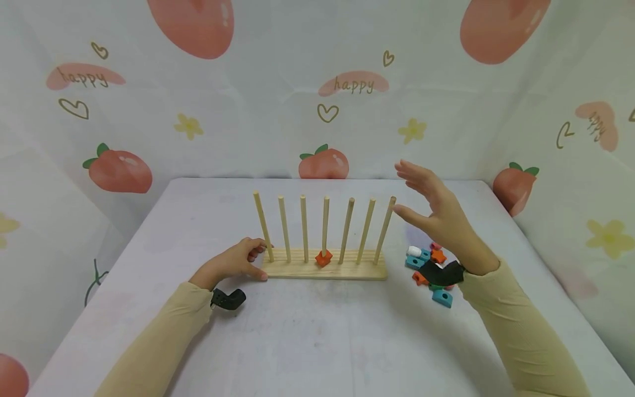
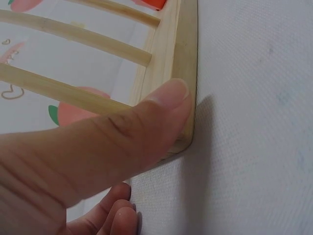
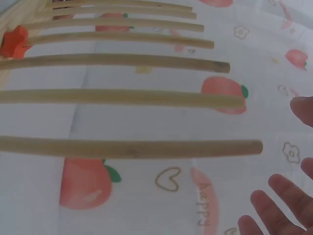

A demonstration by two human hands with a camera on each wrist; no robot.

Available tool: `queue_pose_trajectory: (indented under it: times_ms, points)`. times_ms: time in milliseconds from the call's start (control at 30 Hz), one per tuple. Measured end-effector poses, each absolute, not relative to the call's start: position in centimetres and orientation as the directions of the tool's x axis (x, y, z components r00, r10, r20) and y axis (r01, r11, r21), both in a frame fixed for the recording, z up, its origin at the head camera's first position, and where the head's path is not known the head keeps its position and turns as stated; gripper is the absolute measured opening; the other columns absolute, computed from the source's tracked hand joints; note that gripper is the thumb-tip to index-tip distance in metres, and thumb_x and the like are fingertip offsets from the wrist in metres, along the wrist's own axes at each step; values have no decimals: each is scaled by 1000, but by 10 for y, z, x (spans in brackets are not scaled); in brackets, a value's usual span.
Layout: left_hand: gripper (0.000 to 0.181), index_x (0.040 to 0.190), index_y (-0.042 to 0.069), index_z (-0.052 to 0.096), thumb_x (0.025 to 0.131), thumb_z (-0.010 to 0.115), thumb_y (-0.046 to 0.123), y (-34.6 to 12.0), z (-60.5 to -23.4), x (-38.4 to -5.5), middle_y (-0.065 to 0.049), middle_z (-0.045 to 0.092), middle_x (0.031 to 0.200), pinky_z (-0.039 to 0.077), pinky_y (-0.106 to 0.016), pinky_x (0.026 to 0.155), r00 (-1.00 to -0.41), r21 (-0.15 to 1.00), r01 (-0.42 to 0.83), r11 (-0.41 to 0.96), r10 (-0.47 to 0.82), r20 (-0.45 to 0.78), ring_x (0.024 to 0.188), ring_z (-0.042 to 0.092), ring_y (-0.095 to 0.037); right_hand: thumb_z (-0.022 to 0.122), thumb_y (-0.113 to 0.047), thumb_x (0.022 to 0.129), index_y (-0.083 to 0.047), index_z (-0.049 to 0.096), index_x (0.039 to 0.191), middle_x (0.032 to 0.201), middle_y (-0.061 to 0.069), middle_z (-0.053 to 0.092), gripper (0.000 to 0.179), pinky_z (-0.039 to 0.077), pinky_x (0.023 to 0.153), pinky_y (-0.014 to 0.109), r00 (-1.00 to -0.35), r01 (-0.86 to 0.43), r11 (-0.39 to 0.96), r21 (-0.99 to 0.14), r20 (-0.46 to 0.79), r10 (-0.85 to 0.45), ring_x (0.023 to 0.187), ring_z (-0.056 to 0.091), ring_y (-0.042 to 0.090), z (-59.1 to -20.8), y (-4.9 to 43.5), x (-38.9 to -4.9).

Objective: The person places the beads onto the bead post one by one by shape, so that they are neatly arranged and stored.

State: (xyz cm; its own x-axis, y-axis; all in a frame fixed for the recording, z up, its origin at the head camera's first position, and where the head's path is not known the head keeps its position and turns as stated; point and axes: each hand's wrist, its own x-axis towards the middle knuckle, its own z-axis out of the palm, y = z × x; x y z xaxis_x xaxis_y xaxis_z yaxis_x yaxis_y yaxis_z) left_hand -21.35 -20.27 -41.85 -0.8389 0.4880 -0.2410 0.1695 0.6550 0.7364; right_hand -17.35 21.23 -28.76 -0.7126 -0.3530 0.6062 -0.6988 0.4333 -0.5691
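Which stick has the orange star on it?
The middle stick, fourth from either end. The orange star sits at its bottom; the other sticks are bare.

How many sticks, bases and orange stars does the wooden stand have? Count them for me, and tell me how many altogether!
Wooden sticks: 7
Wooden base: 1
Orange star: 1
Total: 9

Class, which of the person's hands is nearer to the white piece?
Right. The right hand is raised near the white piece; the left hand holds the left end of the wooden stand, farther off.
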Motion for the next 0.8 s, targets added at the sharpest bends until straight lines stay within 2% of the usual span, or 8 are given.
queue_pose_trajectory:
  times_ms: [233, 567, 600, 700, 800]
  points:
    - [71, 129, -2, 51, 71, 87, 15, -202, -416, -213, -20, 46, 119, 40, -36, 87, -840, 730, 159, 664, 479, -253, 100, 43, -26, 68, 11, 82, -12, 39, 146, 140, 15, 50, 75, 36, 103, 12, -787, -609, 466, -643, 562, -254, 126, 47, 2, -318, 234, -168]
    - [68, 127, -2, 53, 70, 87, 14, -202, -416, -212, -19, 46, 116, 39, -34, 84, -840, 731, 170, 661, 485, -244, 97, 42, -26, 68, 3, 86, -10, 42, 143, 133, 17, 55, 64, 36, 95, 5, -866, -490, 539, -685, 454, -209, 116, 49, -7, -371, 254, -150]
    - [68, 127, -2, 53, 70, 87, 15, -202, -415, -212, -19, 46, 116, 39, -35, 85, -840, 729, 168, 663, 484, -246, 98, 42, -26, 68, 0, 88, -11, 42, 143, 132, 16, 56, 62, 35, 94, 4, -879, -468, 555, -688, 430, -207, 115, 49, -7, -375, 255, -148]
    - [69, 128, -3, 51, 71, 86, 15, -202, -415, -213, -20, 46, 119, 40, -37, 88, -840, 723, 171, 669, 483, -248, 100, 43, -26, 68, -5, 89, -10, 42, 143, 130, 16, 57, 59, 37, 94, 5, -910, -410, 583, -701, 352, -218, 114, 54, 6, -383, 261, -143]
    - [70, 129, -3, 50, 72, 86, 15, -203, -417, -213, -20, 45, 119, 40, -38, 89, -838, 718, 175, 673, 485, -251, 100, 44, -26, 68, -11, 90, -9, 42, 141, 128, 15, 58, 57, 45, 95, 19, -934, -357, 634, -686, 257, -248, 114, 56, 23, -392, 266, -138]
